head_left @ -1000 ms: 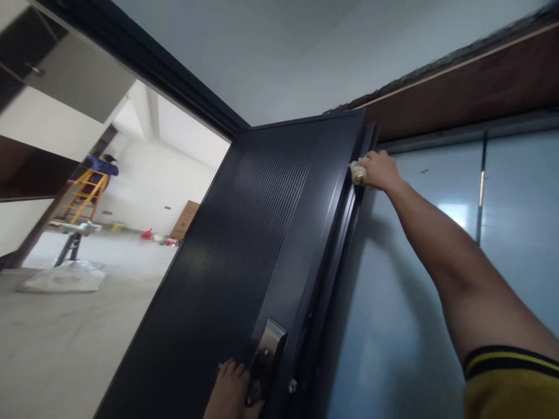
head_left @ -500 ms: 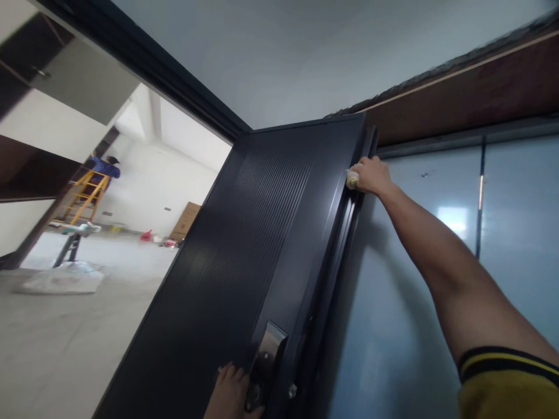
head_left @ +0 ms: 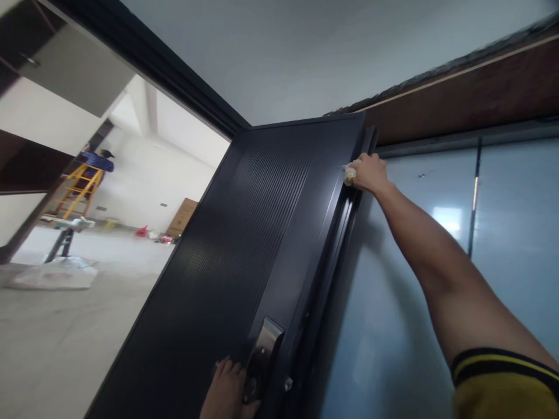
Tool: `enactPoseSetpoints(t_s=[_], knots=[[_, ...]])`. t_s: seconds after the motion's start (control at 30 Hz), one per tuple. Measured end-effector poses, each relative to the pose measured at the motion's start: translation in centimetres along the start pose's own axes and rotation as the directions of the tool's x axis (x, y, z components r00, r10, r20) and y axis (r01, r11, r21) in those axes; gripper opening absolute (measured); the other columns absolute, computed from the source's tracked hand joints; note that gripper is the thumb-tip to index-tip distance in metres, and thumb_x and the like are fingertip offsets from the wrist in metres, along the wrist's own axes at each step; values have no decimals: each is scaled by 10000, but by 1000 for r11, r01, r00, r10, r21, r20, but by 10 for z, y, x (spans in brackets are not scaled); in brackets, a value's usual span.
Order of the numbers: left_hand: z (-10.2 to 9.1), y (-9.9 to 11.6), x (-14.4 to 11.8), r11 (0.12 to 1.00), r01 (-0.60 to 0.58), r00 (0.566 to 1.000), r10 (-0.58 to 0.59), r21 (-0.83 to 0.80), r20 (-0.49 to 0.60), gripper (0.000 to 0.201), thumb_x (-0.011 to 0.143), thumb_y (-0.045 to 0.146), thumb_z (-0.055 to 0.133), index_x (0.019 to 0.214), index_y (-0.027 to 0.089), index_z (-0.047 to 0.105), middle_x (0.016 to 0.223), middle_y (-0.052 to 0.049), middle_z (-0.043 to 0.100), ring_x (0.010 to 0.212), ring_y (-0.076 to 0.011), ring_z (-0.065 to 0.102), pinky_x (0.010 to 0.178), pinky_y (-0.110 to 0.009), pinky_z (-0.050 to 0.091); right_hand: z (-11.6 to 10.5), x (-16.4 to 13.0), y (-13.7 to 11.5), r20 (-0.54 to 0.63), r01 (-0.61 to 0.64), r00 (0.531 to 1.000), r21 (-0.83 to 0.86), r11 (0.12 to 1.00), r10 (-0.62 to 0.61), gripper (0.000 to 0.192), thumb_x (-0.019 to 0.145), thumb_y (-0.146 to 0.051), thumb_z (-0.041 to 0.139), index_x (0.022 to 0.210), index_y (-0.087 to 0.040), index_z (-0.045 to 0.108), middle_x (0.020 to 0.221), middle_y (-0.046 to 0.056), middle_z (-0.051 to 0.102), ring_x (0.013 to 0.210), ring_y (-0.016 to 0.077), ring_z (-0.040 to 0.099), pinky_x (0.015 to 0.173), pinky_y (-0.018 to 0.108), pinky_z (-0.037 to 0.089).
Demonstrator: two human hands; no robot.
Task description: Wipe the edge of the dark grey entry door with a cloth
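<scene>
A dark grey door [head_left: 279, 233] with a ribbed panel stands open at a slant before me. My left hand [head_left: 225, 387] is closed around the door handle, beside the metal lock plate [head_left: 264, 352]. Most of the handle is hidden by the fingers. High on the door's edge, my right hand [head_left: 370, 173] grips a crumpled whitish-yellow wad [head_left: 350, 175], which rests against the stepped edge. Whether it is cloth or plastic I cannot tell. A small shiny knob [head_left: 288, 384] sticks out of the door's edge, below the right hand.
The dark door frame [head_left: 174, 75] runs overhead. Pale blue panels [head_left: 410, 291] stand to the right. Through the doorway, a person [head_left: 98, 160] is on a yellow ladder [head_left: 78, 189]. A stand [head_left: 65, 233], a plastic sheet [head_left: 55, 273] and a cardboard box [head_left: 183, 216] are in the room.
The view has shifted slightly, so the room beyond and the panels appear further left. Both hands keep their holds, the right one still at the upper door edge.
</scene>
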State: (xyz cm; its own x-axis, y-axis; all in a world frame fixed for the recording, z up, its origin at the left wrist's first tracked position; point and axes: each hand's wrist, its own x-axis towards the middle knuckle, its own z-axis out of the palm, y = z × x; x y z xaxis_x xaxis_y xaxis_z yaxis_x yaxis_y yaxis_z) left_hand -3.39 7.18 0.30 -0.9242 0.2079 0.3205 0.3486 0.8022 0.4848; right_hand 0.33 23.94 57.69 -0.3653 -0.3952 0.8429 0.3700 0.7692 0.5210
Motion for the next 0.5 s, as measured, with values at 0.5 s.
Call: enactPoseSetpoints(t_s=[0.5], knots=[[8, -2, 2, 1000, -2, 1000, 1, -26, -8, 596, 741, 475, 643, 1188, 99, 760, 1354, -205, 670, 1413, -408, 485, 1281, -522, 189, 18, -11, 2, 104, -153, 986, 228, 962, 132, 504, 925, -220, 557, 1404, -327, 673, 1434, 132, 529, 1221, 353, 471, 952, 465, 427]])
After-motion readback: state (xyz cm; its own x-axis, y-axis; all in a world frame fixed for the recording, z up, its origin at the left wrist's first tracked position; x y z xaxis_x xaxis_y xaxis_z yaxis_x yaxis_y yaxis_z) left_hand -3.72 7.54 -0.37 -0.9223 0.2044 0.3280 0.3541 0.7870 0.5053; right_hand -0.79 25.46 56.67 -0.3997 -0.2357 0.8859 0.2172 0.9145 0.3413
